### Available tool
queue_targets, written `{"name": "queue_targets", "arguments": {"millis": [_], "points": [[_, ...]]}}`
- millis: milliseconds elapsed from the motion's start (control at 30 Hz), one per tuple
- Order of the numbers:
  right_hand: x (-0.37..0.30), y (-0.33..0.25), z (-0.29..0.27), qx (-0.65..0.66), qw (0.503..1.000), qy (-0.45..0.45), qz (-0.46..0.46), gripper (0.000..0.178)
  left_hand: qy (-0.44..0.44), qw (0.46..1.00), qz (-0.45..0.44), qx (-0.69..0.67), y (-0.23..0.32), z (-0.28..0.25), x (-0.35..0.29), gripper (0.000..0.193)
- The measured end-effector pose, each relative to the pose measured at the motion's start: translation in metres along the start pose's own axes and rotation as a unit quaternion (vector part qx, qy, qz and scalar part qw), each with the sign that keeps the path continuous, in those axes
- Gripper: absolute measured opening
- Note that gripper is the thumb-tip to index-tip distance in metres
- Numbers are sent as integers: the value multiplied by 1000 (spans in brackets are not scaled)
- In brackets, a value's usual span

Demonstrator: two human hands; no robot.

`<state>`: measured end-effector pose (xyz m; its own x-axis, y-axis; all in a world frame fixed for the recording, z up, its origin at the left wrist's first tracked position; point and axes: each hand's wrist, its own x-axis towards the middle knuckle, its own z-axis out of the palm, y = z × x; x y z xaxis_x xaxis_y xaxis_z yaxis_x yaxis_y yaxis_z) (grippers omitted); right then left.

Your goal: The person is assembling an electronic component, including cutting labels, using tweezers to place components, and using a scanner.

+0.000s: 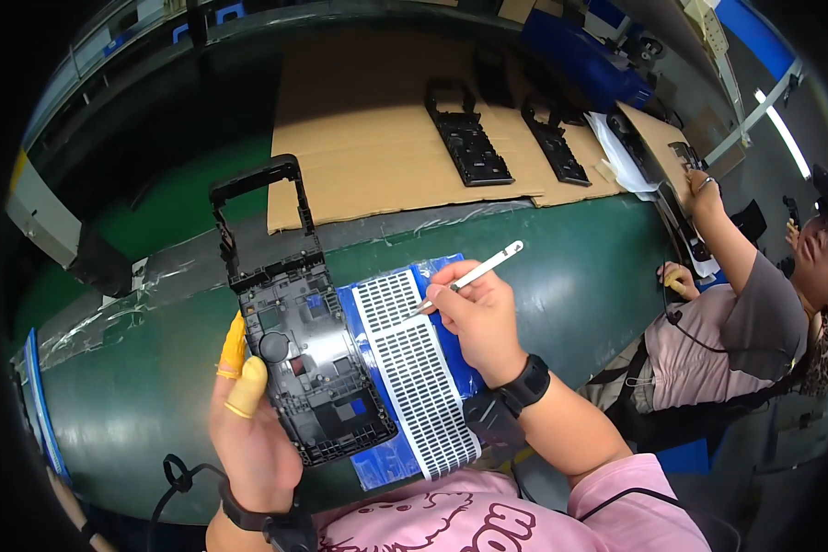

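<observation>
My left hand, with yellow finger covers on its fingertips, grips a black plastic housing along its left side. The housing has an open loop-shaped frame at its far end, and small blue patches show on its face. Between the thumb and fingers of my right hand is a slim white pen-like tool, its dark tip pointing down at a white sheet with rows of small black rectangular stickers. Whether the tip touches a sticker I cannot tell. Under the sheet lies a blue plastic-wrapped block.
Cardboard covers the far part of the green table. On it stand several black housings, among them a near one and another to its right. A co-worker sits at the right, one arm reaching over the table.
</observation>
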<state>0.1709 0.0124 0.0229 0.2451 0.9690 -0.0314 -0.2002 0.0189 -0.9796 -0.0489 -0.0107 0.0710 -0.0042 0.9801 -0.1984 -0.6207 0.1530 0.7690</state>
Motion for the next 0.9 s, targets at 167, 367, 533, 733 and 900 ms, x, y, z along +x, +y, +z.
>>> {"name": "queue_targets", "arguments": {"millis": [167, 367, 533, 733, 900], "points": [[2, 1, -2, 5, 1000, -11, -2, 13, -18, 1000, 10, 6, 1, 6, 1, 50], [4, -2, -2, 24, 999, -10, 18, 13, -36, 999, -13, -37, -1, 7, 0, 51], [3, -3, 3, 22, 1000, -4, 13, 12, -30, 998, -18, -48, -1, 5, -2, 52], [1, -4, 1, 21, 1000, 10, 15, 11, -38, 996, -33, -71, 3, 7, -6, 52], [-21, -36, 9, 62, 997, -35, 13, 12, -45, 994, -53, -86, -2, 8, -6, 53]]}}
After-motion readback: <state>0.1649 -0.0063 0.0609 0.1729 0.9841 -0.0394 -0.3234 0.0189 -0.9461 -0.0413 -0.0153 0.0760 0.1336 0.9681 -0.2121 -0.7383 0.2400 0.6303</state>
